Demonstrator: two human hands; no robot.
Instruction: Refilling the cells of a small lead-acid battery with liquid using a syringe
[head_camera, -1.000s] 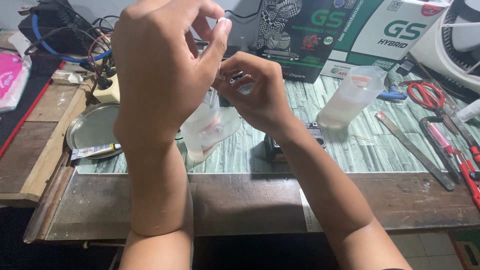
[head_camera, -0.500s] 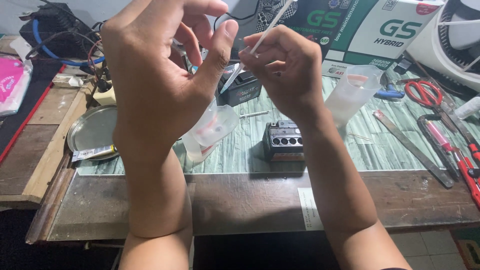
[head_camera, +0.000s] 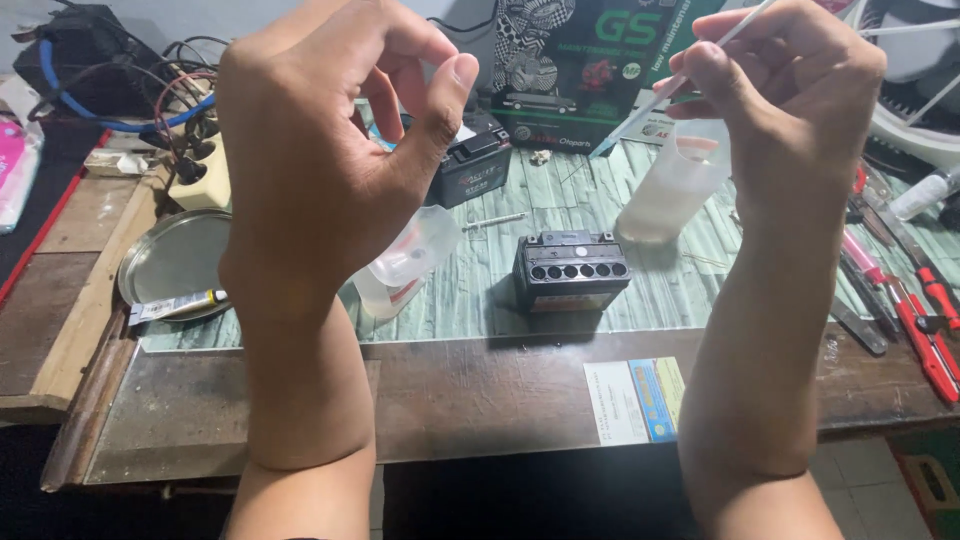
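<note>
My left hand is raised in front of me, fingers curled and thumb apart from them, with nothing visible between them. My right hand is lifted at the upper right and pinches a thin white tube that slants down to the left. Below and between my hands a small black battery with a row of round holes on top sits on the green-grey mat. A clear plastic bottle lies on its side behind my left wrist. Under my right hand stands a translucent container.
A second black battery and a green-and-black box stand at the back. At the left are a round metal tray, a glue tube and a power strip. Red-handled tools lie at the right, with a fan behind.
My hands were close together over the bottle; they have drawn apart. The right hand rose to the right with the white tube, uncovering the black battery. The left hand's fingers opened.
</note>
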